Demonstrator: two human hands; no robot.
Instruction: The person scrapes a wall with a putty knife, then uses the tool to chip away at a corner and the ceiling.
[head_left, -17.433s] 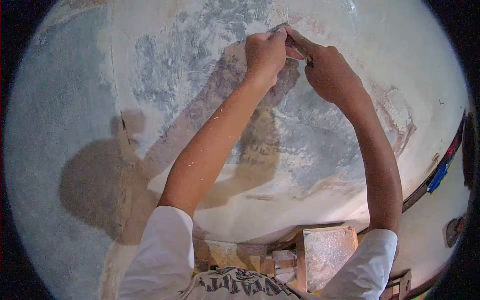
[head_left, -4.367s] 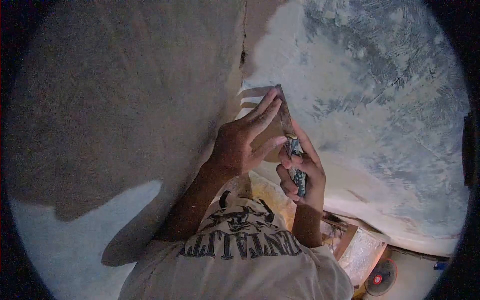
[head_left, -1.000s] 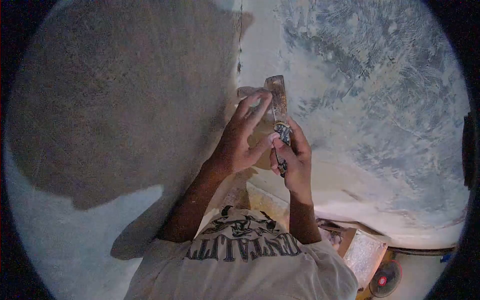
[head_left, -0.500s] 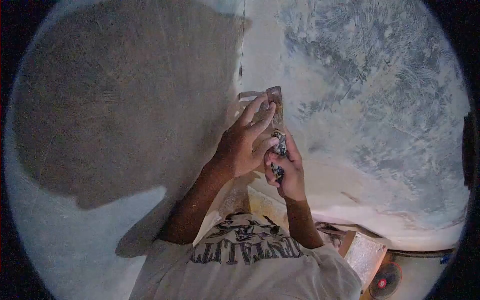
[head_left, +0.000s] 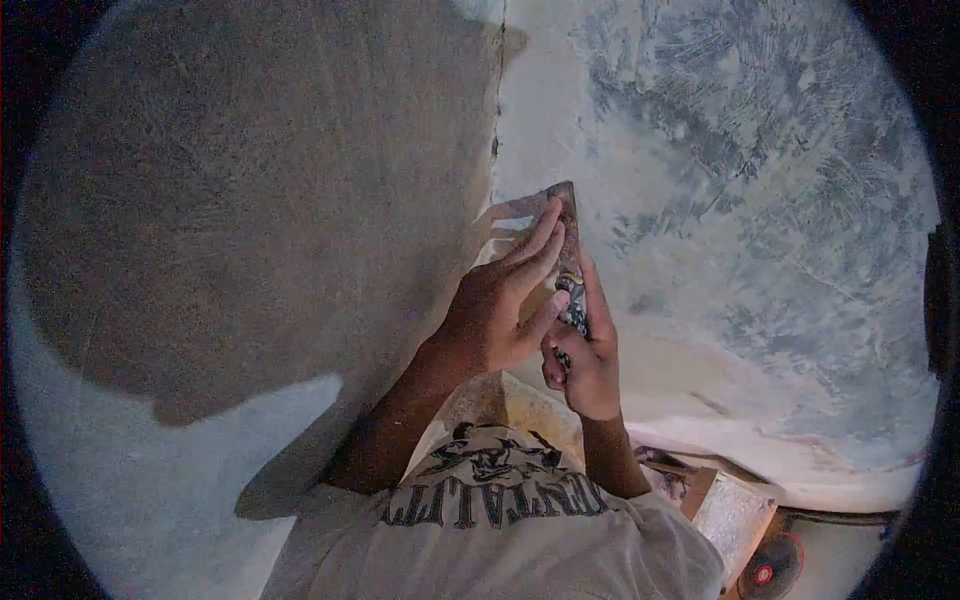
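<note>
A worn metal blade (head_left: pixel 568 222) with a dark, mottled handle (head_left: pixel 573 305) points up along the pale strip beside the wall corner. Wrapped round its handle is my right hand (head_left: pixel 586 365), the index finger stretched along the side. My left hand (head_left: pixel 505 305) lies against the blade from the left, with its fingertips on the metal near the top end and its thumb at the handle. The left fingers are extended and wrap round nothing.
Patchy grey-white plaster covers the wall (head_left: pixel 740 150) on the right. A large shadow falls on the left wall (head_left: pixel 250 200), and a crack runs down the corner. At the lower right are a box (head_left: pixel 733 515) and a round dark disc with a red centre (head_left: pixel 765 574).
The blade and both hands have shifted slightly right and down in view. The blade looks narrower, turned more edge-on, and my left fingers now lie closer together along it.
</note>
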